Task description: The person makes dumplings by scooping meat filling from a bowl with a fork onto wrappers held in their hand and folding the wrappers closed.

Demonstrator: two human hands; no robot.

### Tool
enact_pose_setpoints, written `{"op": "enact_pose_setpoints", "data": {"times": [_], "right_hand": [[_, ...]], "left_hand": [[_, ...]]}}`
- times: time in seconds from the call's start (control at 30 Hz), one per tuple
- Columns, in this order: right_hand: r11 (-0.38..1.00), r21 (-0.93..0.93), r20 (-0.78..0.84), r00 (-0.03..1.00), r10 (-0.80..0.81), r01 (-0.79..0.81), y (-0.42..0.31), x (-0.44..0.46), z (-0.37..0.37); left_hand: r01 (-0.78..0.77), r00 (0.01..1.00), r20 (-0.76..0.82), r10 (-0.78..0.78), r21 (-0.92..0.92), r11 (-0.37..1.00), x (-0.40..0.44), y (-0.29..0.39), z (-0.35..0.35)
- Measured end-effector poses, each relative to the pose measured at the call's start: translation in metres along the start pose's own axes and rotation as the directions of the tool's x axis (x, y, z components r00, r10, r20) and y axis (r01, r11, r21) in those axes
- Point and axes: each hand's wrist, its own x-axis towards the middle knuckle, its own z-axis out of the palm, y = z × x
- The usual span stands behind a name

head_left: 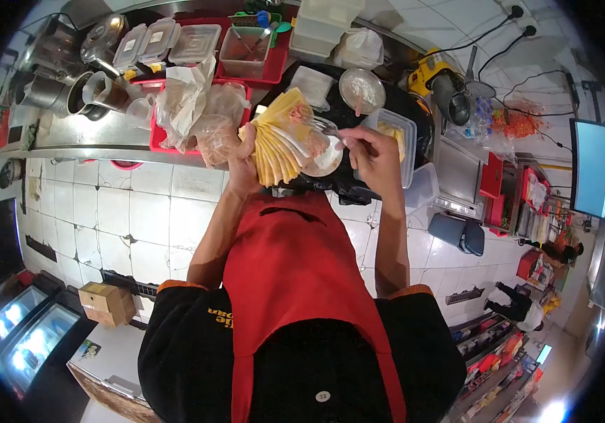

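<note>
My left hand (243, 163) holds a fanned stack of yellow wrappers (274, 144), its fingers wrapped round the left edge. Pinkish filling lies on the top wrapper. My right hand (373, 156) grips a metal fork (327, 129), whose tines are over the right side of the stack. Just below the fork, a plate (325, 166) with pinkish filling is partly hidden by the wrappers. A metal bowl (362, 92) of white powder stands beyond the fork. Right of it, a clear container (408, 151) holds yellow pieces, partly behind my right hand.
A red tray (156, 137) with plastic bags is at left. Lidded containers (195, 44) and metal pots (73, 92) stand behind it. A yellow-and-black machine (426, 70) is at back right. Two people (521, 309) are far off at right.
</note>
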Motion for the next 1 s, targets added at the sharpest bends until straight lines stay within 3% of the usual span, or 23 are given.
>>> {"op": "enact_pose_setpoints", "data": {"times": [0.03,0.1,0.2,0.3,0.37,0.47,0.5,0.53,0.6,0.63,0.67,0.73,0.77,0.8,0.87,0.9,1.0], "right_hand": [[1.0,0.002,-0.01,1.0,0.001,-0.001,0.002,0.004,0.002],[0.988,-0.119,-0.037,0.994,-0.103,0.098,0.004,0.016,0.004],[0.978,-0.156,-0.064,0.987,-0.147,0.135,-0.007,0.018,0.002],[0.961,-0.177,0.023,0.977,-0.211,0.211,0.0,0.014,0.004],[0.971,-0.106,-0.005,0.976,-0.218,0.216,0.005,0.013,0.014],[0.978,0.011,-0.036,0.978,-0.207,0.207,0.019,0.01,0.014],[0.98,-0.026,-0.053,0.978,-0.2,0.199,0.018,0.008,0.011],[0.98,-0.063,-0.07,0.979,-0.193,0.189,0.018,0.006,0.007],[0.99,0.014,-0.044,0.989,-0.14,0.141,0.02,0.003,-0.007],[0.992,0.087,-0.018,0.996,-0.091,0.092,0.02,0.004,-0.01],[0.992,0.086,-0.02,0.996,-0.09,0.091,0.02,0.005,-0.01],[0.96,0.246,0.028,0.989,-0.147,0.136,0.001,0.011,0.003],[0.968,0.195,0.041,0.985,-0.167,0.156,0.013,0.015,0.009],[0.969,0.193,0.034,0.986,-0.165,0.156,0.012,0.014,0.013],[0.99,-0.099,0.017,0.995,-0.103,0.104,0.011,0.014,0.02],[0.967,-0.175,-0.013,0.981,-0.192,0.187,0.015,0.014,0.022],[0.979,-0.035,0.045,0.979,-0.2,0.202,0.023,0.009,0.026]], "left_hand": [[-0.02,1.0,-0.007,0.021,0.112,0.994,0.0,-0.002,0.001],[-0.002,1.0,-0.009,0.003,0.128,0.992,-0.001,-0.003,0.004],[0.007,1.0,0.024,-0.009,0.101,0.995,0.0,-0.002,-0.002],[-0.033,0.999,0.015,0.033,0.011,0.999,-0.001,0.002,0.016],[0.027,0.984,0.174,0.036,-0.348,0.937,-0.001,0.008,0.026],[-0.095,0.983,0.113,0.146,-0.367,0.925,0.001,0.006,0.003],[-0.11,0.935,0.272,0.229,-0.39,0.914,0.0,0.012,0.025],[-0.109,0.936,0.27,0.227,-0.391,0.914,0.001,0.013,0.02],[-0.064,0.981,0.15,0.124,-0.353,0.933,0.005,0.018,0.009],[-0.052,0.988,0.127,0.085,-0.241,0.969,0.004,0.02,0.012],[-0.05,0.988,0.128,0.083,-0.242,0.969,0.005,0.015,0.008],[0.01,1.0,0.023,-0.014,0.173,0.985,0.005,-0.001,0.004],[0.031,0.997,0.067,-0.048,0.236,0.971,0.005,-0.008,0.008],[0.037,0.996,0.071,-0.055,0.236,0.971,0.005,-0.014,0.015],[0.15,0.987,0.048,-0.156,0.112,0.982,0.007,-0.02,0.022],[0.189,0.979,0.054,-0.195,0.109,0.976,0.007,-0.015,0.019],[0.125,0.991,-0.077,-0.111,0.218,0.968,0.01,-0.016,0.019]]}}
